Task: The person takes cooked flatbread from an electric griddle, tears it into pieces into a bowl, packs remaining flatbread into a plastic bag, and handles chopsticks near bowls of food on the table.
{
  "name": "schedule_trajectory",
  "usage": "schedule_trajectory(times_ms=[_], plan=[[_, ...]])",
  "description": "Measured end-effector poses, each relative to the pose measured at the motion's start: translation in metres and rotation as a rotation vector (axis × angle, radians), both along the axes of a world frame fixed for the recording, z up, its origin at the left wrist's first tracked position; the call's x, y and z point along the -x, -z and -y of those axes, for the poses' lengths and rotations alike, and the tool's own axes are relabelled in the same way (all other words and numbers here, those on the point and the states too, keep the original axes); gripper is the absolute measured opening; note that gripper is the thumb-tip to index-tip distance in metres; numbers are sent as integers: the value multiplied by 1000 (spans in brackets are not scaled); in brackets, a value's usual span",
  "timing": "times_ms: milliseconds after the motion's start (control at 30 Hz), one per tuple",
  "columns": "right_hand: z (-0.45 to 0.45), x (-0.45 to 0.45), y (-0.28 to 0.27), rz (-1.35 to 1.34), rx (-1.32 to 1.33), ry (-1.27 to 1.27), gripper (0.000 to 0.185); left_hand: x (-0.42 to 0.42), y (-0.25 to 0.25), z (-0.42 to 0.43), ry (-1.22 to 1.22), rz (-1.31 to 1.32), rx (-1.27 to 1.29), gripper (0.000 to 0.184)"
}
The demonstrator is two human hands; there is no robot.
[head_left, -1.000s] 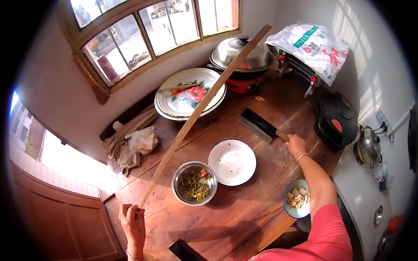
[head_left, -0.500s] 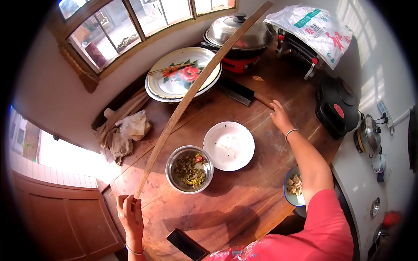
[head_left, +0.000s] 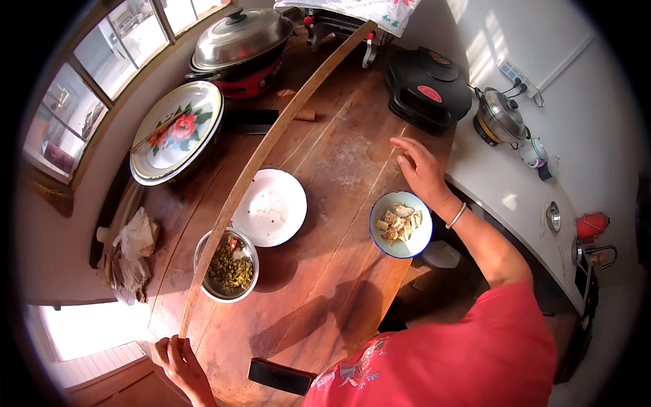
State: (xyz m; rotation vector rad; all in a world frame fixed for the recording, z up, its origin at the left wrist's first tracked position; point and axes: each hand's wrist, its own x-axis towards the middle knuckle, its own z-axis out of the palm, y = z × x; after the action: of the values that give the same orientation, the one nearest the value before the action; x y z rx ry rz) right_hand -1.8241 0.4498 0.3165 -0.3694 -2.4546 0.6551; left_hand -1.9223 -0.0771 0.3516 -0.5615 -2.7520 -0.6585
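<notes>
My left hand (head_left: pixel 180 370), at the lower left, pinches the near end of a long thin wooden strip (head_left: pixel 271 139). The strip slants up across the table, over the edge of a metal bowl (head_left: pixel 255 271) with chopped green and red food. My right hand (head_left: pixel 426 175) is empty, fingers stretched out, just above and right of a blue-rimmed bowl (head_left: pixel 424 234) holding pale pieces of food. Beside the metal bowl lies a white plate (head_left: pixel 274 207) with small crumbs. Farther back is a cleaver (head_left: pixel 306 115), its blade partly hidden behind the strip.
A black electric griddle (head_left: pixel 428 91) sits at the back right, and a lidded pot (head_left: pixel 237 44) at the back left. A flowered enamel tray (head_left: pixel 207 108) carries chopsticks. A phone (head_left: pixel 281 377) lies at the near edge. Crumpled plastic and cloth (head_left: pixel 135 241) lie at left.
My right hand has left the cleaver handle and come back toward the blue-rimmed bowl. The view has turned to the right. My left hand still holds the wooden strip.
</notes>
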Motion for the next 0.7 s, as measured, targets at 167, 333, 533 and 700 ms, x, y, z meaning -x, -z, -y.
schedule_trajectory(times_ms=[167, 333, 533, 700], plan=[[72, -104, -52, -130, -344, -98, 40, -15, -26, -46, 282, -47, 148, 12], [118, -177, -46, -38, -335, -97, 52, -22, -8, -96, 419, 165, 20, 4], [130, -275, -2, 211, -133, -14, 54, -94, -85, -184, 1024, -277, 457, 8], [154, -361, 22, 245, -5, 144, 24, -111, -36, -209, 1088, -151, 223, 11]])
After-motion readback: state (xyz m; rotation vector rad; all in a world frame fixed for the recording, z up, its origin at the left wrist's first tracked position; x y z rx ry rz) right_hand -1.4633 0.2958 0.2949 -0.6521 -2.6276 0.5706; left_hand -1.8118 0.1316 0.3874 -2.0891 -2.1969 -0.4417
